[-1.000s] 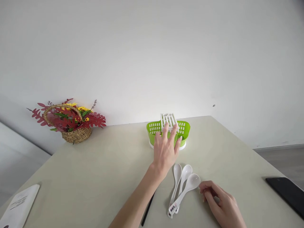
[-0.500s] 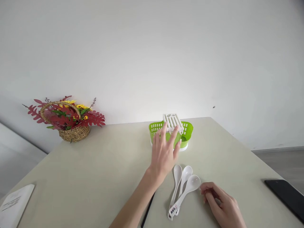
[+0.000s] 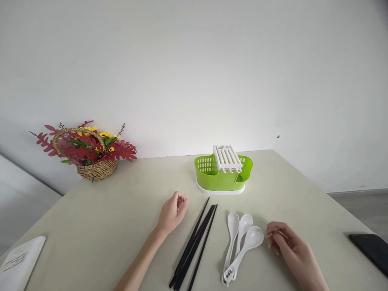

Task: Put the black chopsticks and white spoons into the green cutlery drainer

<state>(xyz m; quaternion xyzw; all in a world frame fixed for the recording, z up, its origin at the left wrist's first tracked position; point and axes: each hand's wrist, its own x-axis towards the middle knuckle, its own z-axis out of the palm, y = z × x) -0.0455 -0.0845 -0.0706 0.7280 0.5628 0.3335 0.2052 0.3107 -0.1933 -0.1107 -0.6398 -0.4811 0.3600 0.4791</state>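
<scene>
My left hand [image 3: 171, 213] rests on the table with its fingers curled in and nothing visible in them. Just right of it lie several black chopsticks [image 3: 194, 244], loosely bunched and slanting away from me. Three white spoons [image 3: 254, 237] overlap beside the chopsticks, their bowls pointing away; the top one carries a label on its handle. To the right of the spoons is my right hand [image 3: 292, 250], loosely closed and not touching them. Farther back stands a green plastic utensil holder [image 3: 224, 182] with a white slotted top [image 3: 228, 158] and white base.
A wicker basket [image 3: 98, 169] of red and yellow artificial flowers stands at the back left, near the wall. A white object with printed lines [image 3: 22, 258] lies at the left edge. On the right lies a black phone [image 3: 370, 248].
My left hand has drawn back from in front of the utensil holder, down and left, and its spread fingers have curled. The chopsticks and holder are uncovered. My right hand stays beside the spoons.
</scene>
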